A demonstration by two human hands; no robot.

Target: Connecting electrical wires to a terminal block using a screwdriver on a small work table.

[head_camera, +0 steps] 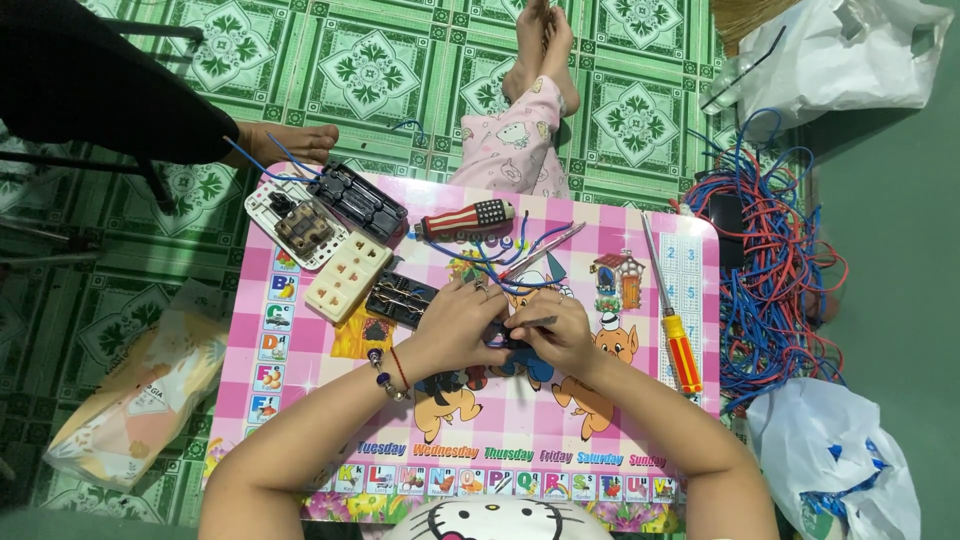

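**Small dark part pinched between both hands, mid-bench**

My left hand [455, 325] and right hand [555, 330] meet over the middle of the pink checked cartoon-printed bench [640, 420], and between them I hold a small dark plastic electrical piece [503, 338]. Both grips are closed around it, fingers curled in tight; most of the piece is hidden under my fingers, so I cannot tell its full shape. A thin dark tool tip [535, 322] lies across my right fingers, pointing at the piece.

I judge the piece light, stiff and rather smooth, small enough to slip or spring loose if I relax. It is best held by its flat sides, thumb against forefinger, with the blue wires [490, 262] trailing from it left slack; they look thin and soft, and I would not pull on them.

Room is tight ahead of me. Just beyond my left knuckles sits a black open switch body [398, 298], with a cream multi-hole socket plate [347, 277] beside it, and a red-striped handled tool [465, 218] farther up. The yellow-and-red handled screwdriver [673, 320] lies well to my right, near the bench's edge. Past that edge a tangle of red and blue wire [780, 270] heaps on the floor. The open bench lies toward me, under my wrists.
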